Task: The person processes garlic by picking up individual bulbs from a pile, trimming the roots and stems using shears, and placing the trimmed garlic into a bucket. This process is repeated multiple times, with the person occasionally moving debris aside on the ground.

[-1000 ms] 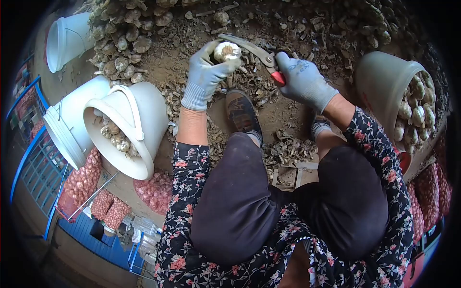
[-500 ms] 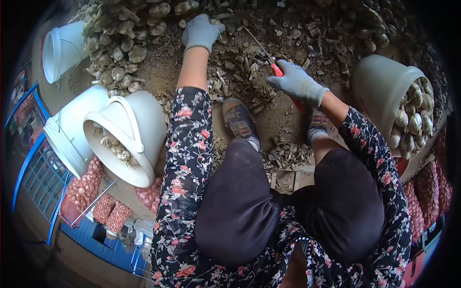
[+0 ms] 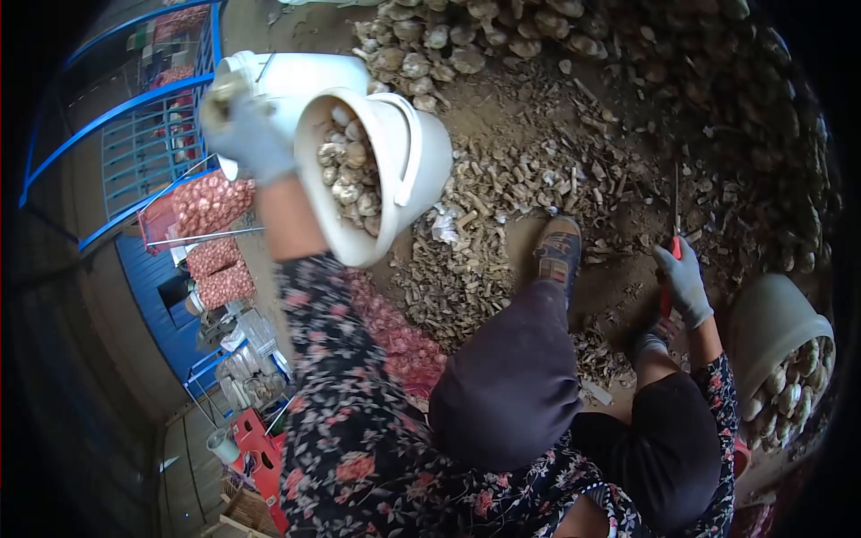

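My left hand (image 3: 249, 142), in a pale work glove and blurred by motion, is raised at the left beside the tilted white bucket (image 3: 428, 148). Its fingers are closed around a garlic bulb (image 3: 226, 97). Several garlic bulbs (image 3: 352, 175) lie inside that bucket. At the right, my gloved right hand (image 3: 687, 285) is wrapped around a red-handled tool with a long thin metal blade (image 3: 677, 202). The blade points away from me, over ground strewn with dry garlic trimmings (image 3: 529, 170).
Unprocessed garlic (image 3: 484, 36) is heaped at the back. Another white bucket (image 3: 309, 76) stands behind the first. A tipped bucket (image 3: 769, 314) with garlic lies at the right. Net sacks (image 3: 211, 202) and a blue metal frame (image 3: 148, 94) are at the left.
My view has turned left. My left hand has moved from the trimmings near the heap to the left, beside the buckets, with the garlic bulb. My right hand keeps hold of the tool.
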Tool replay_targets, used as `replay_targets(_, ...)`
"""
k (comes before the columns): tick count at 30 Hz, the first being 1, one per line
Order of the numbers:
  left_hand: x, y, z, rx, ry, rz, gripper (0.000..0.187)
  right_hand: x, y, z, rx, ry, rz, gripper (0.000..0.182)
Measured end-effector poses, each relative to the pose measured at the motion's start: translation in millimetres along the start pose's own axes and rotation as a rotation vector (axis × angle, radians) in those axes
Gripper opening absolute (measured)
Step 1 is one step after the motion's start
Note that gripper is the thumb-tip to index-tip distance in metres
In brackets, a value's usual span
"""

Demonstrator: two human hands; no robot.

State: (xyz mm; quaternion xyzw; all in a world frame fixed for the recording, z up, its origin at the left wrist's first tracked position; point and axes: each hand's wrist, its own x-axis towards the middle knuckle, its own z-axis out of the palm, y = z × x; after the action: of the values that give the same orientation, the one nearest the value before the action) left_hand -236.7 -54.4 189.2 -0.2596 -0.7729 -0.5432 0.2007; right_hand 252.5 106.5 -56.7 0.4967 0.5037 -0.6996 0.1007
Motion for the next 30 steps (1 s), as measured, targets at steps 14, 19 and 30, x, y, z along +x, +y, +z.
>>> replay_targets(14, -40.5, -33.9, -24.2, 1.241, -0.814, 0.314, 0.039, -11.8, -11.6, -1.5, -0.279, 0.097, -0.087, 0.050)
replay_targets(19, -61.2, -2.2, 127.0, 0.301, -0.713, 0.288, 0.027, -4.3, -5.4, 0.4, -0.260, 0.109, -0.090, 0.046)
replay_targets(30, -113.4, 35.2, 209.3, 0.039, -1.030, 0.049, 0.057, -22.4, -37.5, -8.8, -0.451, 0.202, -0.423, 0.033)
